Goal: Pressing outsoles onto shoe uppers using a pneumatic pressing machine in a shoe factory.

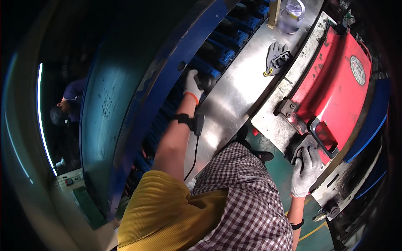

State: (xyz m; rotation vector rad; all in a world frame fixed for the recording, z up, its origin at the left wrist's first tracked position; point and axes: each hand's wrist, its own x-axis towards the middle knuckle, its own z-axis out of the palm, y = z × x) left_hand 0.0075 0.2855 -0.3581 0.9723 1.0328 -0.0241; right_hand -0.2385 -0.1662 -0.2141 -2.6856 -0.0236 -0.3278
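head view: the left hand (192, 85), in a white glove with an orange cuff, is closed round a dark rounded knob (206, 81) at the near-left edge of a long bare metal table (234, 96), just beside the blue racks (222, 50) under a big curved blue frame (138, 104). a black strap with a small box (193, 122) sits on that wrist, a thin black cable hanging from it. the right hand (306, 169), also white-gloved, lies with fingers spread flat on a dark block (302, 146) at the near end of the red machine cover (339, 92), touching it, just beside the cover's black handle (324, 136); it grips nothing. farther along the table lie a spare grey glove (274, 56) and, at the far end, a clear plastic jug (292, 16). another person (67, 106) in dark clothes bends at far left.
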